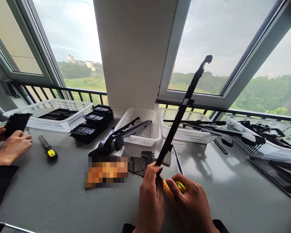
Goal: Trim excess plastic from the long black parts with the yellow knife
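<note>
My left hand (150,197) is closed round the lower end of a long black plastic strip (178,118). The strip slants up and to the right, its hooked tip in front of the window. Close beside it, my right hand (189,197) grips a yellow-handled knife (169,189). The knife's front end meets the strip's lower part by my left fingers; its blade is mostly hidden. Just beyond my hands lie a black caliper (148,156) and a dark cloth-like piece (137,165).
At the left, another person's hands (14,145) hold a black toothed part (17,124) near a second knife (48,148). White baskets (142,140) with black parts line the back. Stacked black parts (92,124), a blurred orange item (106,172) and a dark tray (269,174) also stand there.
</note>
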### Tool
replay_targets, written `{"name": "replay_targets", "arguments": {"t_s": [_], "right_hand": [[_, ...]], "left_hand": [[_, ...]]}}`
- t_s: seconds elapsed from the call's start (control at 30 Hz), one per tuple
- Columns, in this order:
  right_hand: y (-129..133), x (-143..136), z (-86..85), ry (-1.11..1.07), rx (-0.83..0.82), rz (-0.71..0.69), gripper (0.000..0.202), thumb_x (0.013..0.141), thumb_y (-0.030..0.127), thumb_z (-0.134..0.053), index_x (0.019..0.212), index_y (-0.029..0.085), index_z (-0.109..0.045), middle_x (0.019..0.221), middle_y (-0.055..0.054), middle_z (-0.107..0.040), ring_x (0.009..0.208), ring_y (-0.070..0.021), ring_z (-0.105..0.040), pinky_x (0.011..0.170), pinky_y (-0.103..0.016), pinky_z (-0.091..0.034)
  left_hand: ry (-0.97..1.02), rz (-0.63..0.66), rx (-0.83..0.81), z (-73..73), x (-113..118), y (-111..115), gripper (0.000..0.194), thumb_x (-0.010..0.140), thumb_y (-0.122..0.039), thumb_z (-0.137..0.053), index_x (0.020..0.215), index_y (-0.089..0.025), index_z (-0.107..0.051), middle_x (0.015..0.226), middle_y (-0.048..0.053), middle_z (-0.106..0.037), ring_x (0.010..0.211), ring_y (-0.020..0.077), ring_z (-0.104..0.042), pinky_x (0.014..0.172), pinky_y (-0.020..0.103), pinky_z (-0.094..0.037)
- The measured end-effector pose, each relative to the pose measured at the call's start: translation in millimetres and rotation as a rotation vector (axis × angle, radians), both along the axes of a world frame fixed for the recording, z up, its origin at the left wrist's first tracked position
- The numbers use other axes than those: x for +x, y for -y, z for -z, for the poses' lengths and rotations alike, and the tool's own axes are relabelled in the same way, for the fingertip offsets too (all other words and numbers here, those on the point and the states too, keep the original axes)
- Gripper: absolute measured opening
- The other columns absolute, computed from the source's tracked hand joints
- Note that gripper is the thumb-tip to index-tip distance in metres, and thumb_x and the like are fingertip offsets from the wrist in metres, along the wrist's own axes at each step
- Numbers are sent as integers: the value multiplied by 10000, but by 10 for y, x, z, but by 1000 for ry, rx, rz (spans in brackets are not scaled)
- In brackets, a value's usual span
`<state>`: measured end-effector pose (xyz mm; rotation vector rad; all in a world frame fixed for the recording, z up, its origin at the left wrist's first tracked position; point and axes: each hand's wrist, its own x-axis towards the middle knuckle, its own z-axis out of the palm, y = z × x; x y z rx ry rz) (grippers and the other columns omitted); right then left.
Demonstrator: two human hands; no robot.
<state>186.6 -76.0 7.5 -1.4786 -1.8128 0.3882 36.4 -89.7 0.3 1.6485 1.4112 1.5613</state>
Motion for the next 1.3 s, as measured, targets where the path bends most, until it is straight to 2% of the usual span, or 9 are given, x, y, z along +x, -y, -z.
{"name": "replay_targets", "arguments": {"t_s": [0.07,0.17,0.4,0.63,0.77,0.9,1.07,1.2,1.3], "right_hand": [[1,-4,24,2,5,9,662,1018,794,-517,707,239,-699,572,8,-658,497,-161,-609,543,-260,-371],[6,-17,41,-28,13,16,645,1024,782,-516,744,236,-715,598,5,-678,506,-162,-621,548,-259,-377],[32,-24,-10,-77,-16,39,636,1008,774,-546,734,224,-707,563,14,-638,489,-147,-576,532,-247,-389],[13,-16,-121,-109,-30,33,669,992,798,-539,718,213,-711,544,9,-620,473,-143,-561,520,-239,-400],[11,-5,-154,-159,-51,20,689,991,808,-528,717,202,-708,538,7,-597,487,-145,-553,519,-234,-415],[22,6,-105,-219,-49,27,669,994,791,-547,717,198,-686,550,13,-573,502,-144,-538,522,-238,-405],[30,38,-29,-246,-50,28,628,1013,759,-540,760,200,-675,602,8,-576,555,-156,-539,538,-248,-404],[59,17,-87,-261,-34,13,606,1024,738,-534,798,197,-687,680,-9,-617,631,-172,-577,600,-253,-439],[89,-7,-147,-264,-18,10,599,1033,729,-522,826,195,-698,707,-15,-631,652,-176,-587,615,-254,-446]], "left_hand": [[-29,-29,16,20,13,5,456,1011,-6,-472,1306,-324,-612,1319,52,-719,1276,246,-732,1015,366,-601],[-38,-47,22,20,33,17,403,1056,-52,-482,1327,-334,-580,1327,57,-705,1273,247,-733,996,365,-612],[-37,64,-19,40,61,39,463,1073,-69,-419,1458,-312,-497,1510,129,-598,1420,274,-631,1140,477,-558],[88,93,-51,12,75,17,331,1128,-209,-429,1436,-284,-525,1502,140,-589,1435,277,-599,1179,505,-511],[247,136,-123,-83,43,20,277,1139,-383,-493,1371,-252,-569,1382,133,-664,1318,282,-668,1138,476,-524],[449,237,-163,-137,18,39,415,1097,-512,-598,1402,-234,-563,1237,120,-738,1151,273,-737,1033,413,-573],[642,272,-245,-214,-10,57,457,1042,-554,-698,1366,-246,-603,1095,52,-737,1015,200,-723,967,321,-586],[712,251,-244,-293,-41,29,424,1015,-557,-737,1282,-245,-632,959,-2,-695,815,139,-667,835,273,-589],[748,228,-245,-324,-49,12,400,992,-540,-772,1215,-234,-642,1013,1,-693,725,106,-611,746,255,-577]]}}
